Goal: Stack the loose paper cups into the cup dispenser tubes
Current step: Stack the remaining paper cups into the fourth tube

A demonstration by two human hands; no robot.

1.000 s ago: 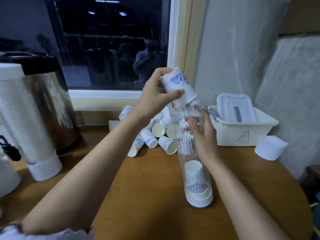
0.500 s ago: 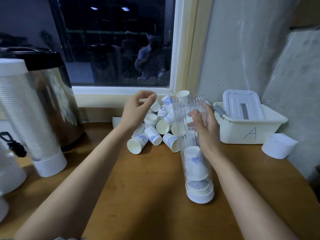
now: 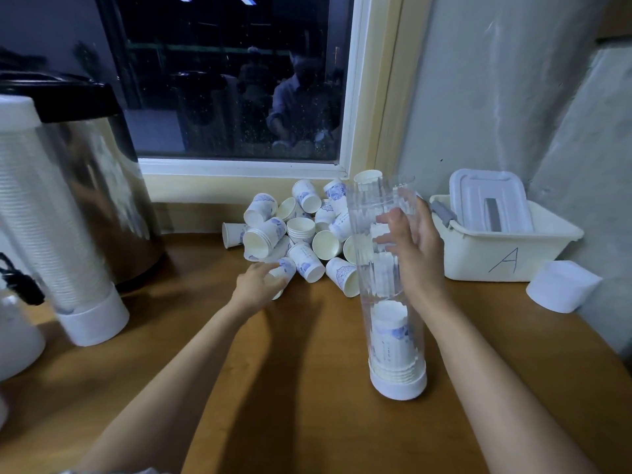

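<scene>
A clear cup dispenser tube (image 3: 386, 289) with a white base stands upright on the wooden table, with a short stack of paper cups (image 3: 391, 340) at its bottom. My right hand (image 3: 415, 244) holds the tube near its upper part, thumb in front and fingers behind. A pile of loose white paper cups (image 3: 301, 230) with blue print lies against the wall under the window. My left hand (image 3: 258, 285) is down at the near edge of the pile, its fingers closing around one lying cup (image 3: 285, 270).
A second dispenser tube (image 3: 51, 227) full of cups stands at the left beside a steel urn (image 3: 99, 186). A cream bin marked A (image 3: 506, 248) with a lid inside sits at the right, and a white cap (image 3: 561, 285) lies in front of it.
My left hand dropped a cup into the tube, then moved left and down to the pile and took hold of another cup. The right hand stayed on the tube.
</scene>
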